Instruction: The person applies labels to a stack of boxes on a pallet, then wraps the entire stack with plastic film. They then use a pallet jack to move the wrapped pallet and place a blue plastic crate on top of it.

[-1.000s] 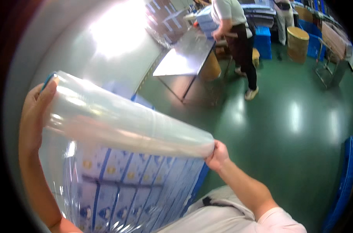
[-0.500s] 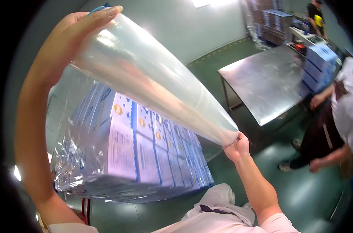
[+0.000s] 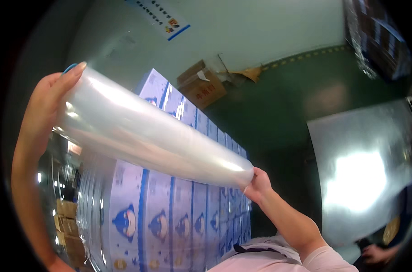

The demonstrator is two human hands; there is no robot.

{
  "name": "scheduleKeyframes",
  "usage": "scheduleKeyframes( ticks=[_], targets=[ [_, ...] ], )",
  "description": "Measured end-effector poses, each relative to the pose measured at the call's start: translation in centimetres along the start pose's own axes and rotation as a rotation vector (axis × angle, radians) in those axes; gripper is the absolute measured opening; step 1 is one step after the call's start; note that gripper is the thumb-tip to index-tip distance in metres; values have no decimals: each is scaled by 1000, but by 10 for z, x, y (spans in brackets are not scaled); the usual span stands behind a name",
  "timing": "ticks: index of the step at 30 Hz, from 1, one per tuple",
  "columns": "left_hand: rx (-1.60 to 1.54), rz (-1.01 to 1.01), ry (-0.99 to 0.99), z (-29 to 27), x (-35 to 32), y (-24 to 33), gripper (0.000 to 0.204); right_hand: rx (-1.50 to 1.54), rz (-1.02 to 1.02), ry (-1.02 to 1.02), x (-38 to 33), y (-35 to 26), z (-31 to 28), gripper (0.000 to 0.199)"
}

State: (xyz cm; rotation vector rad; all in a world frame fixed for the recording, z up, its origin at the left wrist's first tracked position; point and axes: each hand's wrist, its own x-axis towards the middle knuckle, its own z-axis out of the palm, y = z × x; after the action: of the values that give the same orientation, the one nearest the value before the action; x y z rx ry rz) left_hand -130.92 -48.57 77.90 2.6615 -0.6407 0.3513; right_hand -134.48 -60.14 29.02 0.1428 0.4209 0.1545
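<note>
Head view: thick, glossy, translucent film roll (image 3: pixel 163 133), aslant.

Up on the wall (image 3: pixel 260 27), a pale sign (image 3: pixel 157 16) shows two rows of dark characters, little cartoon figures (image 3: pixel 172 25) alongside! Lower down, a brown carton (image 3: pixel 194 78) carries bold red characters, and here, the lilac boxes (image 3: pixel 158 245) wear blue whale-like mascots (image 3: pixel 125 223) and print too small to read
</note>
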Motion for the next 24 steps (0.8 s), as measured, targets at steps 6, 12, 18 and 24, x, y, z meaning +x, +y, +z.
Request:
scheduleKeyframes(
  ticks=[6,12,18,24],
  targets=[
    [-120,30,343,73,168,-13,31,-159,46,-57,171,-129,112,35],
    [208,-208,149,55,338,-61,40,-314,233,-112,354,-183,238,36],
    [487,-512,330,55,474,-140,53,-361,554,-115,525,-169,322,38],
    [728,-722,358,73,601,-270,70,-532,856,-143,723,-97,393,41]
  ],
)
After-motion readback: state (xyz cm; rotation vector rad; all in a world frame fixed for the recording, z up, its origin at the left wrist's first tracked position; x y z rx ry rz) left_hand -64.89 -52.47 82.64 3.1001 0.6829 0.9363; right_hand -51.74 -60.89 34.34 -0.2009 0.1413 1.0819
